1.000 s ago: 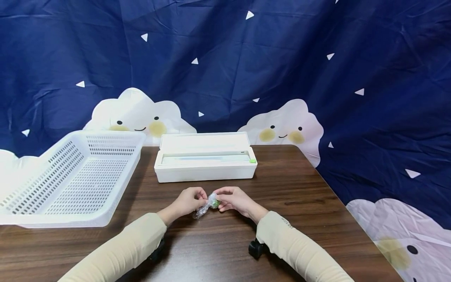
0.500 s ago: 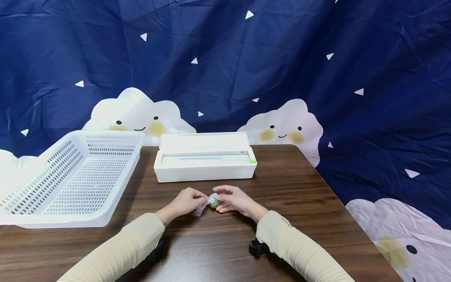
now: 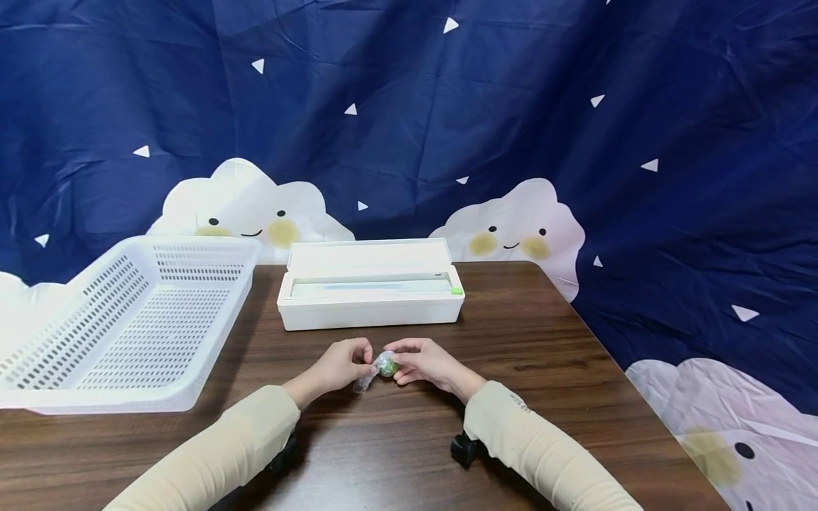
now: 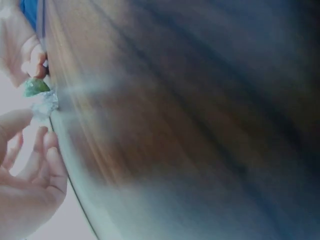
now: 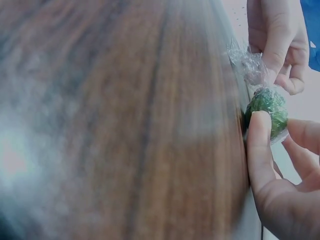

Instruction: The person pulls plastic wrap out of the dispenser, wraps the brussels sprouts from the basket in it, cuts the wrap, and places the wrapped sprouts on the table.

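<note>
Over the table's middle, a small round green thing wrapped in clear plastic film (image 3: 388,365) is held between the two hands. What lies inside the film cannot be told. The right hand (image 3: 429,365) pinches the green ball (image 5: 267,107) between thumb and fingers. On the other side, the left hand (image 3: 339,365) pinches the gathered film (image 5: 248,67) beside the ball, and a loose tail of film hangs below its fingers. In the left wrist view the green ball (image 4: 36,87) shows small at the left edge, with bright glare around the hands.
Behind the hands stands a long white box (image 3: 373,312) with its lid raised, probably a film dispenser, with a green tab at its right end. A white perforated basket (image 3: 224,341) sits at the left on the dark wooden table (image 3: 543,369). A blue cloth hangs behind.
Both hands stay nearly in place around the wrapped ball. The left fingers have shifted slightly on the film, and its gathered tail looks narrower than a second ago.
</note>
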Motion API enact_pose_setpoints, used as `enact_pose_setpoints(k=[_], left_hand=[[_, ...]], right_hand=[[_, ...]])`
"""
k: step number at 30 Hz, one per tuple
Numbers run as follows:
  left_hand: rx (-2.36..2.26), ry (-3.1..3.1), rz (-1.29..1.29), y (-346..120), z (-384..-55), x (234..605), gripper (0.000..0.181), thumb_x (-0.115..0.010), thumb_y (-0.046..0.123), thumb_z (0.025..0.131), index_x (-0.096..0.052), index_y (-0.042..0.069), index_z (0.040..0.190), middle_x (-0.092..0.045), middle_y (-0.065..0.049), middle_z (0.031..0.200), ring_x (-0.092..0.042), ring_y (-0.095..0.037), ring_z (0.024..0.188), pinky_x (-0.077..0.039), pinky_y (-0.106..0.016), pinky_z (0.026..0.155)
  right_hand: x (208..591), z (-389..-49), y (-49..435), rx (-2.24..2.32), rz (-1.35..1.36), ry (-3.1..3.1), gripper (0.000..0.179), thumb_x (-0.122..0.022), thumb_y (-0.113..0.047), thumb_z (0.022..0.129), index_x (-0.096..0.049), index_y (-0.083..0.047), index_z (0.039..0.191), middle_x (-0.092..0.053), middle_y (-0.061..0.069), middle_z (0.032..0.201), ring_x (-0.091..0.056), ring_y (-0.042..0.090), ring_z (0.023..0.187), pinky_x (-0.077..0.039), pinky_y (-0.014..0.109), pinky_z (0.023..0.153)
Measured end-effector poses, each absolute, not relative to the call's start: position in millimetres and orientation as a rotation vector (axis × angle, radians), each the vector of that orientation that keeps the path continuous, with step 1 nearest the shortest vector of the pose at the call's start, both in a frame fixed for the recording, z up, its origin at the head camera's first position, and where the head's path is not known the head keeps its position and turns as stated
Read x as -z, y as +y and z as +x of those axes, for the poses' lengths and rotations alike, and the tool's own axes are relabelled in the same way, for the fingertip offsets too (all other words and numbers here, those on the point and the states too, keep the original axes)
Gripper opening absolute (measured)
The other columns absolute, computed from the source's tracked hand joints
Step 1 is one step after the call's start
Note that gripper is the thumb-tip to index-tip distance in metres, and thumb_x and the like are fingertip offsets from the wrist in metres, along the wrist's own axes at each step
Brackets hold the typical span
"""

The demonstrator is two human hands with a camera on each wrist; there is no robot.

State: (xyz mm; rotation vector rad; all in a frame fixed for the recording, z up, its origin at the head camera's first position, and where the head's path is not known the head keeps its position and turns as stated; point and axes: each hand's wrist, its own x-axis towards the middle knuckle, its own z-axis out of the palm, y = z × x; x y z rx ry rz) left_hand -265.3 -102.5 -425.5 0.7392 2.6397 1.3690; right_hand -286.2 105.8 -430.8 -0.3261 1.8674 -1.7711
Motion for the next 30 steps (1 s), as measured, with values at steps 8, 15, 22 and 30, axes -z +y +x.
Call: enact_pose_setpoints(k=[8,15,22,30], left_hand=[[-1.301,2.552,0.908,-111.9,-268.4,426.1,0.023,-0.048,-0.011,0.083,-0.063,0.005,0.091,-0.062,-0.002,0.084,-0.055,-0.017,0.08,-0.043,-0.029,0.07],[-1.15,2.616,1.169,-111.2,-270.4,429.8,0.023,-0.067,-0.007,0.076,-0.055,0.007,0.089,-0.057,0.001,0.082,-0.055,-0.017,0.076,-0.048,-0.031,0.069],[-1.16,2.668,1.1,-103.5,-271.3,430.4,0.023,-0.077,0.008,0.073,-0.054,0.008,0.078,-0.053,0.007,0.067,-0.05,-0.007,0.062,-0.044,-0.023,0.057],[-1.082,2.778,1.03,-93.7,-271.7,431.4,0.031,-0.077,0.011,0.071,-0.047,0.012,0.064,-0.042,0.011,0.056,-0.039,-0.003,0.052,-0.034,-0.02,0.049]], right_hand=[[427.7,-286.7,106.4,1.748,-0.324,1.867,0.035,-0.05,-0.004,0.094,-0.048,0.009,0.126,-0.062,0.016,0.094,-0.061,0.016,0.067,-0.053,0.029,0.065],[427.7,-286.3,106.3,1.743,-0.323,1.864,0.033,-0.05,-0.004,0.094,-0.049,0.009,0.125,-0.061,0.016,0.095,-0.061,0.016,0.068,-0.053,0.029,0.065],[426.7,-285.3,106.5,1.749,-0.332,1.854,0.032,-0.05,-0.003,0.093,-0.05,0.008,0.123,-0.062,0.015,0.093,-0.061,0.016,0.068,-0.053,0.03,0.066],[425.5,-284.5,106.4,1.761,-0.322,1.837,0.031,-0.051,-0.002,0.092,-0.051,0.01,0.121,-0.062,0.016,0.095,-0.061,0.016,0.069,-0.053,0.028,0.066]])
